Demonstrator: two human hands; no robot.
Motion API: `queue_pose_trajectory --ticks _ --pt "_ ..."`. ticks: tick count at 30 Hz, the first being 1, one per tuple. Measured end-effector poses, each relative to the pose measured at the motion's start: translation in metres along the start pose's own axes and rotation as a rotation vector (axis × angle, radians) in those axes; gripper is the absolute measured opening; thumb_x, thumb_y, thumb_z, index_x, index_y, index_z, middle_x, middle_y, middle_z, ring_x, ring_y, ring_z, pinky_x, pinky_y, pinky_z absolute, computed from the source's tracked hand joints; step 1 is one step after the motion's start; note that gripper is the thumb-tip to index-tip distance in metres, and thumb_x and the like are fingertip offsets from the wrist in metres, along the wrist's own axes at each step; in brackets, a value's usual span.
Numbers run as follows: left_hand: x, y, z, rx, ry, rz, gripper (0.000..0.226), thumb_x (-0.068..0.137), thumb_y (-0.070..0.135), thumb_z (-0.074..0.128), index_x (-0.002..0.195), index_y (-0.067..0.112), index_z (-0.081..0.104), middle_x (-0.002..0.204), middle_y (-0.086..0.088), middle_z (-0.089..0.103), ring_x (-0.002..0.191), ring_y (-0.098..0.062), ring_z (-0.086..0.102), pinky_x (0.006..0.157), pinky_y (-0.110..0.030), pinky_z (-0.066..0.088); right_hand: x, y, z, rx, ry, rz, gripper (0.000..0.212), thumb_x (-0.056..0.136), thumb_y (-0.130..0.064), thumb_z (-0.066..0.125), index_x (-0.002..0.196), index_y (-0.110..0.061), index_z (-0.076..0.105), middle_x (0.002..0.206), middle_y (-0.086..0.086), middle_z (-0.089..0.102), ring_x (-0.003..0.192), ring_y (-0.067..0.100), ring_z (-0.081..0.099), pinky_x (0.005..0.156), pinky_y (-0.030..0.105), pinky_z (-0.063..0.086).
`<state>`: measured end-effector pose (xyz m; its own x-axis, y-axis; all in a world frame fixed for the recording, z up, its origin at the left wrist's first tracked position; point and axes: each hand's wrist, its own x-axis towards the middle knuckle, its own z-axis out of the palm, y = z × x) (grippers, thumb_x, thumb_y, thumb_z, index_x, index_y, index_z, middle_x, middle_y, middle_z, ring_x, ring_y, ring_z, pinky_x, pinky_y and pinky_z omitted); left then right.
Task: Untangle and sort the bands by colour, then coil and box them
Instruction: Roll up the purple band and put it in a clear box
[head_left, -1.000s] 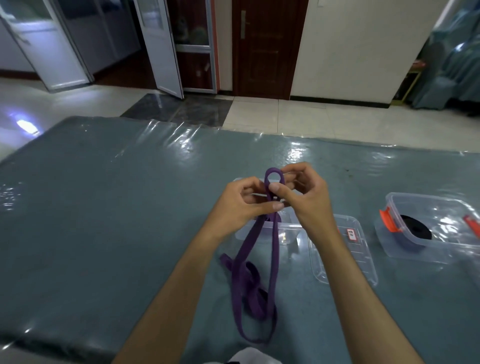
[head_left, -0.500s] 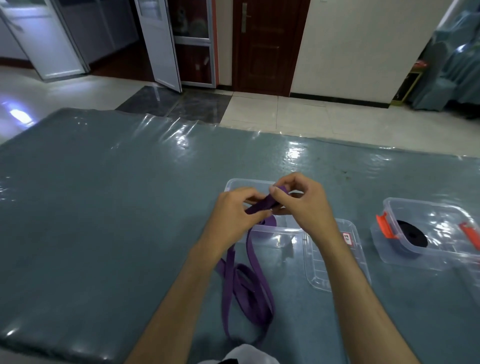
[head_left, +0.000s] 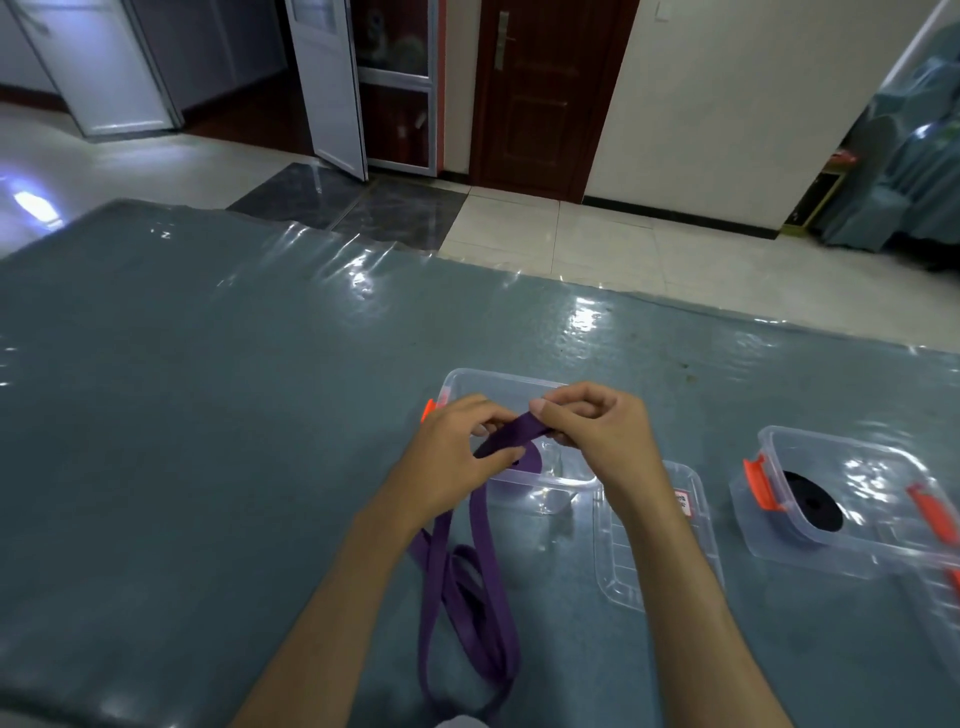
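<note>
Head view: both hands meet over the middle of the tabletop (head_left: 208, 389), a blue-grey surface under a glossy clear sheet. The left hand (head_left: 457, 462) has its fingers curled round the purple band (head_left: 506, 434), thumb and fingertips pinching it near a fold. The right hand (head_left: 597, 426) pinches the same band just beside, thumb on top, the other fingers curled under. The two hands are close together, nearly touching, with a short flat stretch of band held between them.

From the left hand the band drops in two strands to the tabletop and lies there in loose, overlapping loops near the front edge, between the two forearms. The loops are not coiled; they cross one another.

Right behind and beneath the hands sits a clear box (head_left: 498, 382) with an orange clip (head_left: 428, 409) on its left side. A bit of band hangs over or into its near part; which one, I cannot tell. Just to the right of it, under the right wrist, a clear lid (head_left: 696, 499) lies flat with a small red-and-white label (head_left: 681, 501) on it.

Further right, apart from the lid, stands a second box (head_left: 831, 447) with orange clips on both ends. Inside it lies a black coil (head_left: 810, 501), flat on the bottom.

Beyond the tabletop are a pale tiled floor, a dark wooden door (head_left: 545, 93), and a white-framed glass door standing ajar.
</note>
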<state>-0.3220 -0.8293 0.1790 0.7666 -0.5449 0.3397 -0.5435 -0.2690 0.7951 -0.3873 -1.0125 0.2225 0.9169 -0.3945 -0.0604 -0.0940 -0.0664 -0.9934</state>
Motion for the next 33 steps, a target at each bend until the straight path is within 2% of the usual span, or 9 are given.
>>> queue_pose_trajectory --ticks 4,9,11,15,18,20,24,27,33 --pt "-0.003 0.001 0.005 -0.088 0.091 0.062 0.038 0.085 0.025 0.088 0.120 0.026 0.074 0.107 0.014 0.073 0.103 -0.007 0.070 0.090 -0.016 0.054 -0.005 -0.003 0.004 0.089 -0.040 0.009 0.014 0.082 -0.012 0.089 0.088 -0.005 0.078 0.080 0.017 0.079 0.064 0.014 0.073 0.063 0.020 0.058" --pt "-0.005 0.004 0.002 -0.185 0.149 0.099 0.033 0.082 0.023 0.091 0.111 0.022 0.077 0.103 0.009 0.073 0.096 -0.015 0.072 0.089 -0.025 0.057 -0.015 -0.013 0.006 0.273 -0.109 0.136 0.022 0.075 -0.019 0.090 0.080 -0.014 0.070 0.077 0.011 0.073 0.059 0.012 0.064 0.061 0.019 0.056" --pt "-0.008 0.006 0.001 -0.220 0.155 0.116 0.034 0.081 0.021 0.090 0.113 0.024 0.078 0.104 0.009 0.074 0.098 -0.013 0.072 0.091 -0.022 0.055 -0.021 -0.014 0.009 0.386 -0.142 0.180 0.022 0.071 -0.019 0.088 0.077 -0.016 0.067 0.078 0.008 0.072 0.062 0.012 0.066 0.063 0.019 0.058" --pt "-0.014 0.018 -0.006 -0.541 0.229 0.033 0.041 0.076 0.029 0.093 0.114 0.037 0.078 0.107 0.003 0.078 0.101 -0.020 0.076 0.092 -0.025 0.057 -0.031 -0.018 0.019 0.643 -0.163 0.270 0.015 0.076 -0.016 0.080 0.085 -0.012 0.069 0.081 0.007 0.073 0.064 0.010 0.068 0.064 0.017 0.059" --pt "-0.018 0.026 -0.010 -0.600 0.341 0.073 0.030 0.077 0.037 0.092 0.103 0.040 0.078 0.105 0.005 0.079 0.100 -0.016 0.077 0.090 -0.021 0.058 -0.038 -0.024 0.025 0.584 -0.169 0.281 0.016 0.079 -0.024 0.080 0.086 -0.015 0.069 0.082 0.005 0.074 0.065 0.010 0.070 0.062 0.019 0.058" --pt "-0.019 0.027 -0.010 -0.590 0.392 0.115 0.023 0.080 0.032 0.090 0.099 0.040 0.079 0.104 0.007 0.079 0.101 -0.016 0.076 0.091 -0.021 0.058 -0.042 -0.025 0.030 0.498 -0.186 0.271 0.017 0.082 -0.029 0.079 0.083 -0.015 0.069 0.082 0.004 0.073 0.068 0.010 0.069 0.063 0.018 0.055" --pt "-0.024 0.020 -0.004 -0.612 0.448 0.120 0.022 0.083 0.033 0.088 0.104 0.039 0.081 0.112 0.004 0.079 0.108 -0.021 0.076 0.095 -0.027 0.058 -0.050 -0.020 0.041 0.501 -0.186 0.284 0.028 0.098 -0.030 0.068 0.114 -0.006 0.066 0.082 0.005 0.072 0.067 0.009 0.061 0.062 0.017 0.052" --pt "-0.030 0.015 0.001 -0.561 0.426 0.123 0.033 0.081 0.038 0.090 0.112 0.041 0.078 0.119 0.007 0.076 0.114 -0.022 0.073 0.097 -0.027 0.057 -0.054 -0.016 0.047 0.524 -0.157 0.272 0.033 0.101 -0.029 0.065 0.118 -0.001 0.066 0.089 0.012 0.073 0.080 0.016 0.063 0.064 0.017 0.054" --pt "-0.029 0.019 0.000 -0.536 0.419 0.116 0.032 0.088 0.037 0.083 0.118 0.044 0.074 0.119 0.006 0.075 0.116 -0.022 0.072 0.099 -0.024 0.055 -0.052 -0.010 0.055 0.474 -0.131 0.238 0.042 0.098 -0.042 0.067 0.117 -0.005 0.073 0.101 0.011 0.072 0.096 0.017 0.069 0.089 0.031 0.053"
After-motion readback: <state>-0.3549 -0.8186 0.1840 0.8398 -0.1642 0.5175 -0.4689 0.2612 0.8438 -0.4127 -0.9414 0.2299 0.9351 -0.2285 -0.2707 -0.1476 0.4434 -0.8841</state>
